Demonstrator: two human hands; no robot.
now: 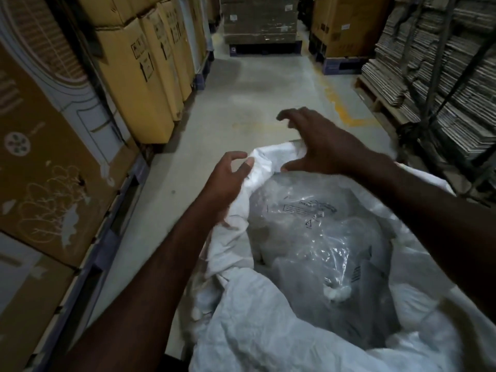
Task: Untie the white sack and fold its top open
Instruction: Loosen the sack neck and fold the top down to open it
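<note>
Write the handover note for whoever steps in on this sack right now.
Left hand: grips the far left edge of the white sack, thumb and fingers curled on the cloth.
Right hand: above the far rim, fingers spread and bent, thumb close to the cloth; I cannot tell if it touches.
Sack: in front of the person, in the aisle between stacked cardboard boxes. Its mouth is already open, and clear plastic bags show inside.
Done: no tie is visible on the sack.
Left: fold the top outward all round; the near rim lies crumpled, not yet neatly turned down.
</note>
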